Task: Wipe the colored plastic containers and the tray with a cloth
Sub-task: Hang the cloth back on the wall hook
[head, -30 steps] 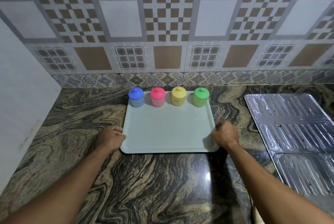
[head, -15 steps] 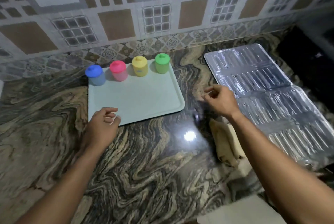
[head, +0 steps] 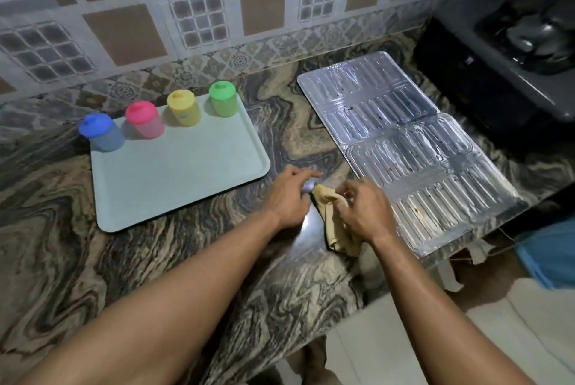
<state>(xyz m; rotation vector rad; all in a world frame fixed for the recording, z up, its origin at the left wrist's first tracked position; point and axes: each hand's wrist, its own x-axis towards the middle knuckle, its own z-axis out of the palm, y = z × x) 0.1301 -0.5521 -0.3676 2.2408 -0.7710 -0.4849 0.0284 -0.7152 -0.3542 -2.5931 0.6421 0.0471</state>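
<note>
You won't find any readable text, brand, number or sign here. The yellow container (head: pixel 183 108) at the far edge of the tray (head: pixel 174 179) has a small pale label patch on its side, but it's too blurred to read. The blue container (head: pixel 101 133), pink container (head: pixel 144 120) and green container (head: pixel 222 99) show no lettering you can make out. The wall tiles (head: pixel 199 11) carry only patterns, and the foil sheet (head: pixel 401 148) on the counter shows just embossed ridges.
</note>
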